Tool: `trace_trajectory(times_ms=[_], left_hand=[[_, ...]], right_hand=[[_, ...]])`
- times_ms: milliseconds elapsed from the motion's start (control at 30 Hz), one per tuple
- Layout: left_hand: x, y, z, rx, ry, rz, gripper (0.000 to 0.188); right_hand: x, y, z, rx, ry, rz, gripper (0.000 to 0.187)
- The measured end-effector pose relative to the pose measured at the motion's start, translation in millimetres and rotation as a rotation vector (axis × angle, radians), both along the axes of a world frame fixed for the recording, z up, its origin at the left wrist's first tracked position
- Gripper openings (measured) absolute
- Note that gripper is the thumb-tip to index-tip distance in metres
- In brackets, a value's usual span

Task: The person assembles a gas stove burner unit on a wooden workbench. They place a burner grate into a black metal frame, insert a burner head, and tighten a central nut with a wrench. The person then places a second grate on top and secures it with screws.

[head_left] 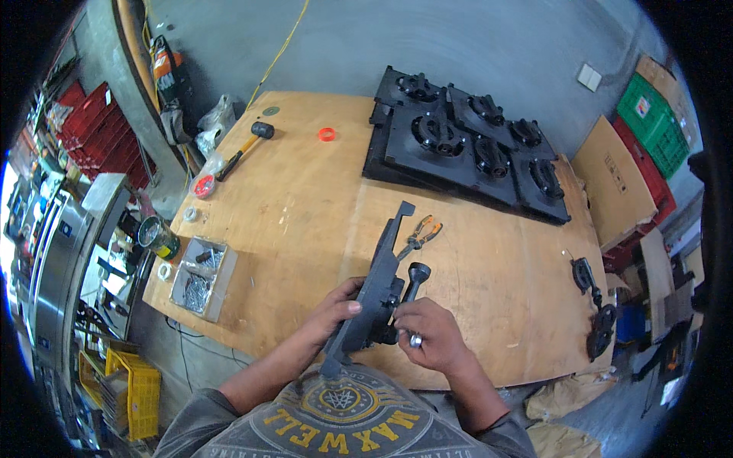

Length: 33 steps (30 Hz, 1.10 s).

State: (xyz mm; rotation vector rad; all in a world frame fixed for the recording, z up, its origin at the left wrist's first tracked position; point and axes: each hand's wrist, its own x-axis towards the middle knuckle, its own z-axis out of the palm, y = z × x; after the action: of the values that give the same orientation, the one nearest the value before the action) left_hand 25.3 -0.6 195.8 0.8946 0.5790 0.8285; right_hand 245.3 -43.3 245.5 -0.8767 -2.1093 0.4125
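Observation:
A black metal cooktop panel [372, 294] stands on its edge, tilted, at the near side of the table. My left hand [341, 307] grips its left face, thumb along the edge. Dark fittings [388, 307] stick out from the panel's right side. There my right hand [429, 330] is closed around a black tube with a flared round end [418, 273], which points away from me. A small silvery metal end [414, 340] shows below its fingers; whether it belongs to the tube I cannot tell. Just beyond lie orange-handled pliers [422, 233].
Several black cooktop panels with burners [466, 145] are stacked at the back right of the wooden table [298, 252]. A box of screws [200, 278], a mallet [248, 145] and red tape rolls [327, 134] lie left. Black burner parts [599, 320] lie by the right edge.

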Motion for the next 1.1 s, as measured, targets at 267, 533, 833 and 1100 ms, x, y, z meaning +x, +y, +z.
trace_trajectory(times_ms=[267, 533, 833, 1100], left_hand=[[1, -2, 10, -0.006, 0.018, -0.018, 0.083], [3, 1, -1, -0.015, -0.012, -0.053, 0.087], [3, 2, -2, -0.004, 0.002, -0.036, 0.09], [3, -1, -4, -0.021, -0.016, -0.037, 0.086]], right_hand=[[-4, -9, -9, 0.052, -0.206, 0.086, 0.038], [8, 45, -21, -0.676, 0.705, -0.179, 0.028], [14, 38, -26, -0.641, 0.796, -0.21, 0.043], [-5, 11, -1, -0.097, 0.039, -0.091, 0.023]])
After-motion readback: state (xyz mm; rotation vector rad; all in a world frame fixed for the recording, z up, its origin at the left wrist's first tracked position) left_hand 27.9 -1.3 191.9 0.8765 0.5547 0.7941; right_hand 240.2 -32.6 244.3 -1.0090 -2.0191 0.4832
